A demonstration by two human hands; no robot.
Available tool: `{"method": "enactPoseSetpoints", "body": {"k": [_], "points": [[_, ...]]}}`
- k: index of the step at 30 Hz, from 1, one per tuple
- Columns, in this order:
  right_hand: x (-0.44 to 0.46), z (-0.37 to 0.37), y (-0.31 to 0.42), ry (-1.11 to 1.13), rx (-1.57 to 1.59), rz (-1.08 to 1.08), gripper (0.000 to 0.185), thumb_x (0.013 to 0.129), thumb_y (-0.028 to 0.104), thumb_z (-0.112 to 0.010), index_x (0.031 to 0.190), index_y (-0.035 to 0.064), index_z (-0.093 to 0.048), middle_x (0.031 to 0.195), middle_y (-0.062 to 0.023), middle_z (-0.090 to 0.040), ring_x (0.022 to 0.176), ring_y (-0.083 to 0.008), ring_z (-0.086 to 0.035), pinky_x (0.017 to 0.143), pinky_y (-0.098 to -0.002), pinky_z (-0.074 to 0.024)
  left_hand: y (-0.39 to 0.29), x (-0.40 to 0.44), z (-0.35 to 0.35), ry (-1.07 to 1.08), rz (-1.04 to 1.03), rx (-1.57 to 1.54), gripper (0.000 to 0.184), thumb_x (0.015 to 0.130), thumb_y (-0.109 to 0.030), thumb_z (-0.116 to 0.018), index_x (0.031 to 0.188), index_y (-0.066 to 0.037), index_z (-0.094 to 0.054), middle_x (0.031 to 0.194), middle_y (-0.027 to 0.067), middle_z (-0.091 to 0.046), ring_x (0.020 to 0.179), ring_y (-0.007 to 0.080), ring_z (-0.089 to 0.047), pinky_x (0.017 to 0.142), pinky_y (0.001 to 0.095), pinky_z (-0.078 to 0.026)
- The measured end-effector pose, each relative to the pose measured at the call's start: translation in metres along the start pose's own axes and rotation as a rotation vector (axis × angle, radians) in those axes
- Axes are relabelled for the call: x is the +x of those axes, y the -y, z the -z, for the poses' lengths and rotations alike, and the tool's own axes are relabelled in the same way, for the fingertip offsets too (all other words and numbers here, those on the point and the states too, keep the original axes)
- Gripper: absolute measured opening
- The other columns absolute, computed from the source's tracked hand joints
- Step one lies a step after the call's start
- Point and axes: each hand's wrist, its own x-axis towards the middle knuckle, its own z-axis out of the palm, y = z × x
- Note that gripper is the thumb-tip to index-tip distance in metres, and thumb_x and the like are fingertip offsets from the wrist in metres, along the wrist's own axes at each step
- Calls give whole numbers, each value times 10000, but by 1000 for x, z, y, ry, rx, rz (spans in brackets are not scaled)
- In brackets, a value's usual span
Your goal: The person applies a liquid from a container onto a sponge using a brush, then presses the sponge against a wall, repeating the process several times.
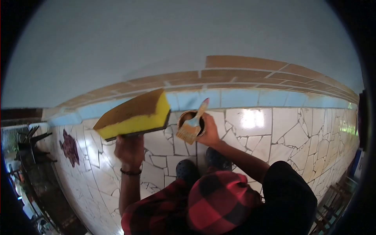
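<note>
A large yellow sponge block [137, 113], its upper face coated brown, is held up at the left by my left hand [130, 150], which is closed beneath its dark backing. My right hand [208, 132] is wrapped round a small round container [202, 126] at the centre. Across the container's top lies a paintbrush [192, 124], its bristles pointing down and left and its reddish handle tip pointing up. Beyond both hands, brown brick-shaped patches [244, 63] with pale lines between them mark the lower part of the grey wall [176, 35].
Light blue tiles [239, 98] run along the wall's base. The floor [290, 147] is pale irregular stone. A dark red mat [69, 148] lies at the left, near dark furniture [33, 145]. Wooden slatted furniture [333, 203] stands at the lower right.
</note>
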Motion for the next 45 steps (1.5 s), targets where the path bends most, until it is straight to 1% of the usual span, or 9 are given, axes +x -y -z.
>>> {"method": "enactPoseSetpoints", "body": {"k": [5,9,12,13,18,22,31,38,45], "points": [[-8,-1,5,21,-37,-32,944,580,204,-893,1368,30,-402,1233,-191,-500,1166,-384,-491,998,-451,-421,27,-23,-6,-129,-71,-55,606,887,-289,-699,1408,-82,-470,1436,59,-498,1349,232,-428,1141,431,-323],[-22,21,-28,82,282,-65,796,669,160,-734,1375,25,-390,1297,-157,-496,1170,-299,-495,972,-414,-432,51,-46,21,-194,-58,-137,674,885,-289,-710,1453,-83,-412,1486,69,-440,1399,246,-366,1182,448,-257],[-9,46,-29,-48,635,-265,580,827,138,-508,1387,36,-400,1243,-101,-569,950,-159,-541,797,-299,-451,58,-50,38,-192,-24,-139,664,904,-289,-691,1470,-103,-397,1502,73,-429,1406,261,-364,1180,479,-266],[3,50,-29,-49,676,-213,563,935,391,-588,1368,69,-428,1252,-96,-574,856,-146,-554,747,-291,-432,59,-52,44,-187,-5,-167,657,908,-284,-687,1470,-107,-397,1499,70,-434,1399,260,-375,1174,481,-273],[34,56,-9,136,764,-667,292,926,281,-702,1125,82,-624,974,11,-635,743,-89,-520,679,-242,-402,68,-50,59,-126,24,-318,561,963,-319,-606,1451,-109,-426,1445,60,-498,1341,266,-441,1131,486,-326],[52,54,38,125,546,-649,155,910,177,-734,996,89,-641,890,27,-631,730,-51,-507,666,-232,-412,70,-43,65,-202,78,-430,510,1013,-384,-493,1422,-82,-454,1389,84,-549,1273,274,-511,1084,474,-392],[44,76,107,5,270,92,243,996,122,-568,1145,-4,-423,980,-141,-666,867,-138,-625,757,-287,-528,61,-36,65,-282,143,-245,574,1023,-524,-370,1326,-61,-522,1131,124,-599,940,255,-567,826,441,-470],[42,62,96,79,5,213,295,944,63,-634,1164,-13,-452,908,-151,-692,787,-212,-686,699,-329,-550,86,-52,62,-470,217,-153,572,1037,-506,-320,1309,-46,-524,1082,147,-645,869,327,-650,752,475,-541],[53,29,84,258,-160,218,270,899,81,-694,1093,17,-518,934,-187,-672,799,-369,-681,654,-398,-550,97,-62,73,-402,231,-137,522,1051,-459,-390,1315,-34,-539,1178,112,-657,1036,231,-653,894,376,-534]]}}
